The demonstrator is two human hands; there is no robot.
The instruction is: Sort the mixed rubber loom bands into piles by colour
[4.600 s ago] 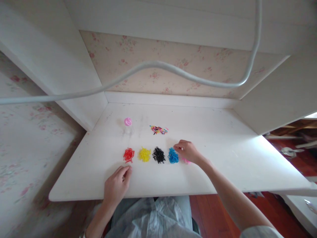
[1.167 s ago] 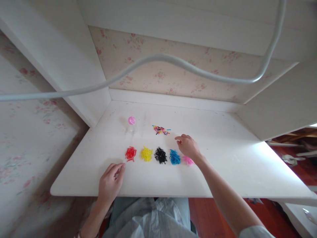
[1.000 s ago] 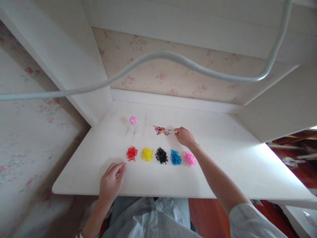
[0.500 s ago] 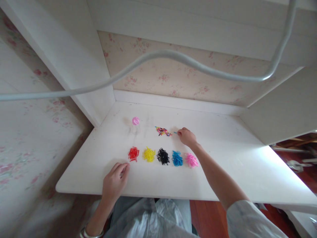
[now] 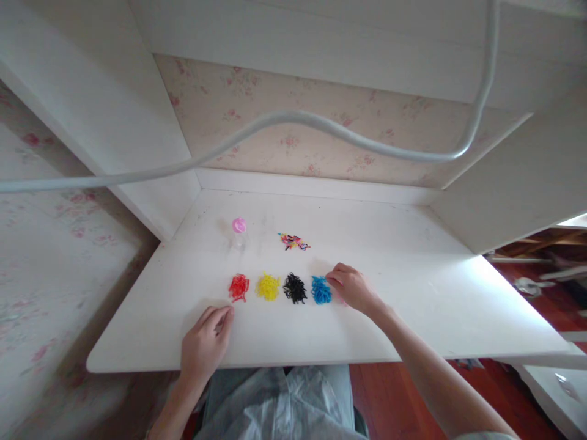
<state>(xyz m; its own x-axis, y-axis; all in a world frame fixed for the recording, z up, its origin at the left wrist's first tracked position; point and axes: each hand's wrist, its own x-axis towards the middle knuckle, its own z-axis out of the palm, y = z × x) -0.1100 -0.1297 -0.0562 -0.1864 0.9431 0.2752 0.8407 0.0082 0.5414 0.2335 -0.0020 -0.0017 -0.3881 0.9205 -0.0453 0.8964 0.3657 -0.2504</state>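
Note:
Four piles of small rubber bands lie in a row with clear gaps: red (image 5: 239, 287), yellow (image 5: 268, 286), black (image 5: 295, 288) and blue (image 5: 321, 290). A pink pile (image 5: 340, 298) at the row's right end is mostly hidden by my right hand (image 5: 353, 288). That hand's thumb and fingers pinch a blue rubber band at the upper right edge of the blue pile; the band hardly stands out there. My left hand (image 5: 205, 342) rests on the table below the red pile, loosely curled, with thumb and index finger together and no object visible in it. Farther back lies a mixed-colour heap (image 5: 294, 242).
A small clear container (image 5: 239, 239) with a pink lid (image 5: 239, 225) stands behind the red pile. The white table (image 5: 394, 330) has a front edge near my body. Side panels and a flowered wall close it in; a pale cable (image 5: 293, 116) crosses the upper view.
My right hand has come back from beside the mixed heap to the blue pile, covering most of the pink pile. My left hand stays near the red pile. The view has shifted slightly.

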